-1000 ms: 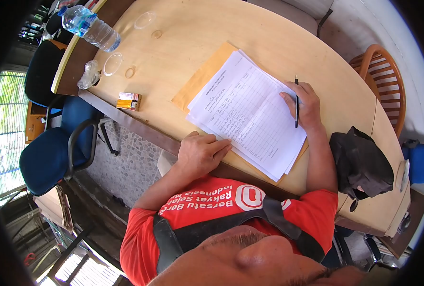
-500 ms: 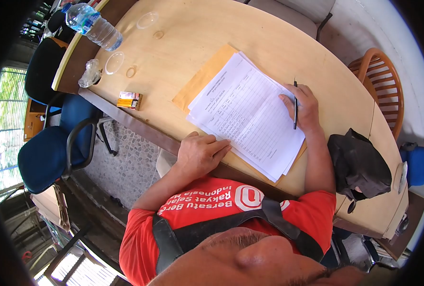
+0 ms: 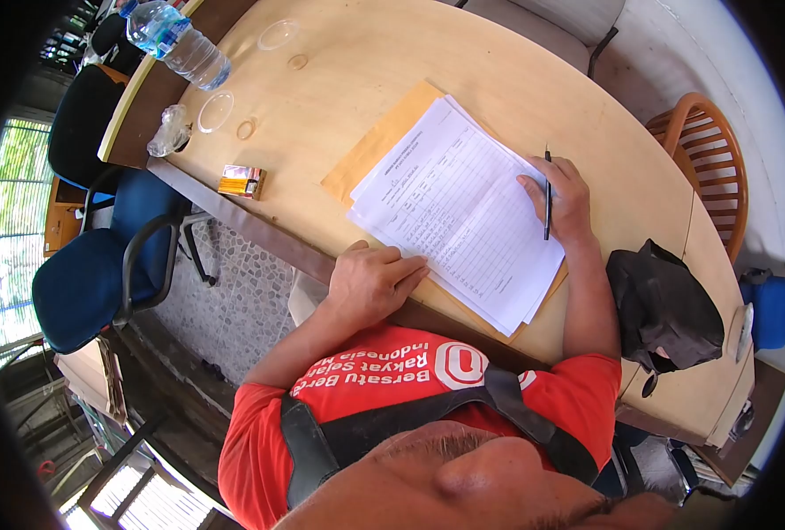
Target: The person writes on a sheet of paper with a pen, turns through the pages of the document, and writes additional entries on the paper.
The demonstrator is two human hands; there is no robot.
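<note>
Near the table's front edge, my left hand (image 3: 368, 284) rests in a loose fist, holding nothing, with its fingertips at the lower left edge of the printed sheets (image 3: 463, 212). Over the right side of those sheets lies my right hand (image 3: 562, 199), its fingers closed on a black pen (image 3: 548, 199) that points away from me. The top sheet bears a table with handwriting in its left part. Beneath the stack, a brown envelope (image 3: 350, 168) sticks out on the left and along the lower edge.
On the wooden table (image 3: 322, 79) are a water bottle (image 3: 181, 46), crumpled plastic (image 3: 170, 131), clear round lids (image 3: 216, 112) and a small box (image 3: 241, 182). A black bag (image 3: 666, 305) lies right of my right forearm. Around it stand a wooden chair (image 3: 712, 159) and blue chairs (image 3: 79, 287).
The view has shifted slightly, and the pen stands a little more upright in the picture than in the first frame. Both hands keep their places by the sheets.
</note>
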